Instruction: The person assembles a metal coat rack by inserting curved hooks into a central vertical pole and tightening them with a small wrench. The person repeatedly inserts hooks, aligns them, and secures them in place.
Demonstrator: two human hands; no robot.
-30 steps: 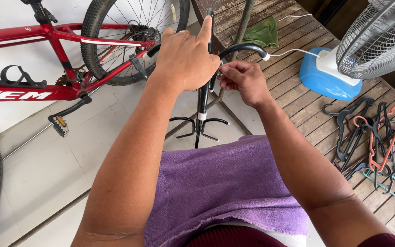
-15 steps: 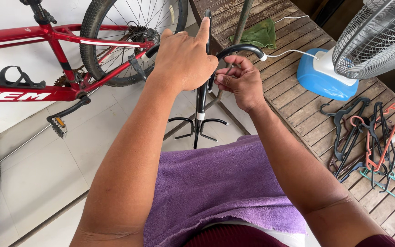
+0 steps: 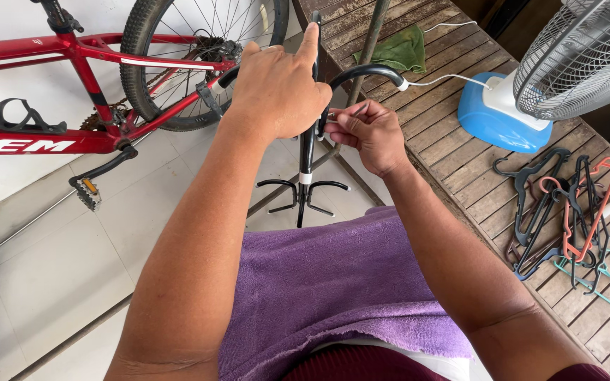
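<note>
Left hand (image 3: 280,88) wraps the curved black metal handlebar (image 3: 361,72) above the tiled floor, forefinger up the stem. Right hand (image 3: 368,134) pinches what looks like a small silver fitting; best kept steadied and square while turning.

Little shifts between the pictures. The right hand (image 3: 370,132) now sits slightly lower and nearer the upright black metal pole (image 3: 308,134) than a second ago, its fingertips pinched at a small silver piece by the pole. The view has drifted a touch, so the white pedestal fan (image 3: 587,56) sits further right.
</note>
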